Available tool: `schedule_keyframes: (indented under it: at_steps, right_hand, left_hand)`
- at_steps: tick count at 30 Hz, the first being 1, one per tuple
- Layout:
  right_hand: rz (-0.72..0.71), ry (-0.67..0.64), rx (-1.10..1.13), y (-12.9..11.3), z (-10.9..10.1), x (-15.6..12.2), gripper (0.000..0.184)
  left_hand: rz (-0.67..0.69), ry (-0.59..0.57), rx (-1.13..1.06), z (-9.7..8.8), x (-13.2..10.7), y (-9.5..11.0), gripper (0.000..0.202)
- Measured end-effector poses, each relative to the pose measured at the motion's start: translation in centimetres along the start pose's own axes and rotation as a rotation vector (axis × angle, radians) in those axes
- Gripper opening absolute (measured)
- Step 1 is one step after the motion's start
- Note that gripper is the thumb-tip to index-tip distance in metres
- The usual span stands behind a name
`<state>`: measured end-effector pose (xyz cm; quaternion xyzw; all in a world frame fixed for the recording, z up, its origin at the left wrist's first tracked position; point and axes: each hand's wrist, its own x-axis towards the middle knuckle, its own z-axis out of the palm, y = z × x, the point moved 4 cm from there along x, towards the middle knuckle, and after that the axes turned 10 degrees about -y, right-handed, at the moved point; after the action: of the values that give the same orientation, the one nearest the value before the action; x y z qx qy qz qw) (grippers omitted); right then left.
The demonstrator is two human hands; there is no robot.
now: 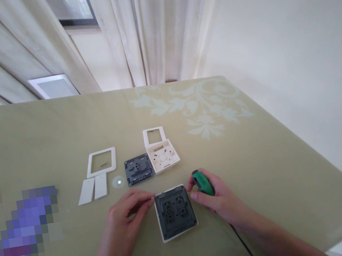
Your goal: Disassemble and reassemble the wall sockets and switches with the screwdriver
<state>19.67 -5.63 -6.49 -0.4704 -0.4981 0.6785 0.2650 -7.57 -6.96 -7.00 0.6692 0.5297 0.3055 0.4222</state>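
Observation:
A square wall switch module [175, 212], dark grey with a white rim, lies face down on the olive tablecloth [260, 161] between my hands. My left hand [127, 215] touches its upper left corner with pinched fingertips. My right hand [215, 196] rests at its upper right edge and is closed round a screwdriver [203, 182] with a green and black handle; the thin shaft runs back under my forearm toward the table's front edge.
Beyond the module lie a dark grey switch insert [138, 169], a white housing [163, 155] with a small frame [154, 136] behind it, a white square frame [101, 162], two white rocker plates [93, 189] and a small round disc [119, 181]. A blurred patch covers the left.

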Motion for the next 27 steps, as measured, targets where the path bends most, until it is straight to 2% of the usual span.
schedule_keyframes:
  at_steps: [4,9,15,27]
  right_hand:
    - [-0.052,0.021,-0.046,-0.28,0.22,0.45,0.025]
    - [-0.032,0.032,-0.026,-0.14,0.28,0.63,0.029]
    - [-0.023,0.024,-0.038,0.00,0.21,0.65,0.029]
    - [-0.008,-0.087,-0.086,0.40,-0.32,0.76,0.036]
  left_hand:
    - [0.033,-0.012,-0.028,-0.03,0.16,0.23,0.017]
    - [0.081,0.007,-0.038,0.01,0.07,0.48,0.021]
    - [0.062,0.009,-0.031,0.24,-0.03,0.29,0.019]
    - [0.079,0.013,-0.032,0.27,-0.06,0.42,0.022]
